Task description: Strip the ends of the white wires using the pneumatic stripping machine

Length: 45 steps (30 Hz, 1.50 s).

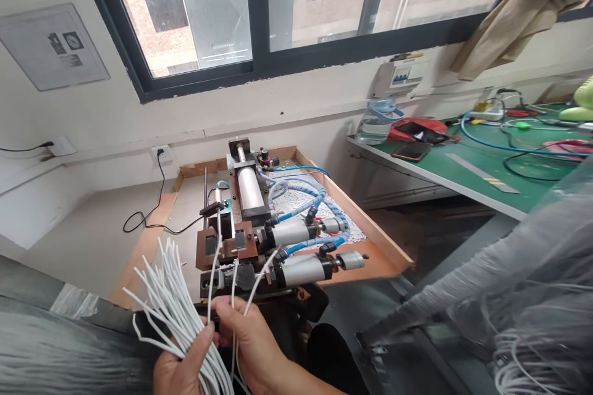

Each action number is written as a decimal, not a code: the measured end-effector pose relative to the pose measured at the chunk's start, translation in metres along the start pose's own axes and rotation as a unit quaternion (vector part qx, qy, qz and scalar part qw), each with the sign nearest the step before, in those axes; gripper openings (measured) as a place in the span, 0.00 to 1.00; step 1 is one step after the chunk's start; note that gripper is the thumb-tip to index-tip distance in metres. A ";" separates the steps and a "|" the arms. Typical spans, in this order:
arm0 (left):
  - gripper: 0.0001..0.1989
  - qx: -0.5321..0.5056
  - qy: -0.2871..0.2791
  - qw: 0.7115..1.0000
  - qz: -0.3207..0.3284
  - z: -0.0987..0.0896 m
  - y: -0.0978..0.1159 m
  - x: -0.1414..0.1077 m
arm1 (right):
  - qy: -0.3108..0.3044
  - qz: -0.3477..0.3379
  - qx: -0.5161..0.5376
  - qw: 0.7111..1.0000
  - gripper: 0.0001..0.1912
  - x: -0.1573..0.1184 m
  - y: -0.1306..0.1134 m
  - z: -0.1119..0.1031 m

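White wire bundle (185, 315), lower left: tips splayed, a few bent. Right hand (250, 336), bottom centre: fingers curled. Left hand (183, 364), bottom edge: thumb across, grip closed around bundle. Loose strands (234, 284): pinched in right grip.

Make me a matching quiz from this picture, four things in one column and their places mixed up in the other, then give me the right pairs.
Things:
1. Wire bundle
2. Water jug
3. Beige cloth
4. Notice

Places:
A. Hanging by the window, toward the picture's right
B. In the left hand
C. On the wall, left of the window
D. On the green table

Right pairs: 1-B, 2-D, 3-A, 4-C
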<state>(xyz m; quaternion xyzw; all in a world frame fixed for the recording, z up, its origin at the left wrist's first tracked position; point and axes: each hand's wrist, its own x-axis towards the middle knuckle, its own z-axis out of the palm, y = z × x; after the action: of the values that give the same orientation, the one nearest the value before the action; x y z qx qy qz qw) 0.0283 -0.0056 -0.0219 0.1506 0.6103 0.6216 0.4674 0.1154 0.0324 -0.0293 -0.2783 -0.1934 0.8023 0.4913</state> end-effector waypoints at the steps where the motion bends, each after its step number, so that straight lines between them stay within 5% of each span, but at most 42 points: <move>1: 0.13 0.009 -0.012 1.000 0.005 0.000 -0.001 -0.001 | -0.010 -0.009 -0.026 1.000 0.16 -0.002 -0.001 0.001; 5: 0.15 -0.003 -0.033 0.999 -0.023 -0.002 -0.005 -0.004 | -0.014 -0.067 -0.108 0.992 0.15 -0.005 -0.003 0.000; 8: 0.16 -0.052 0.002 0.997 -0.062 -0.007 -0.006 -0.001 | 0.003 -0.085 -0.137 0.987 0.17 -0.007 -0.001 -0.006; 25: 0.20 -0.068 0.048 0.994 -0.072 -0.008 -0.003 -0.004 | 0.020 -0.018 -0.078 0.997 0.13 0.000 -0.002 -0.009; 35: 0.10 -0.107 -0.038 0.992 0.045 -0.010 0.002 -0.013 | -0.054 -0.049 -0.138 0.988 0.19 -0.015 0.015 -0.031; 45: 0.08 -0.067 -0.075 0.993 0.052 -0.013 0.002 -0.012 | -0.031 -0.024 -0.054 0.998 0.16 -0.004 0.004 -0.019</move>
<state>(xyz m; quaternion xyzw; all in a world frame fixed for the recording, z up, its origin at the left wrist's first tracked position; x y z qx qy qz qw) 0.0236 -0.0221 -0.0181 0.1970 0.5212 0.6719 0.4879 0.1259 0.0276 -0.0453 -0.2750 -0.2583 0.7866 0.4888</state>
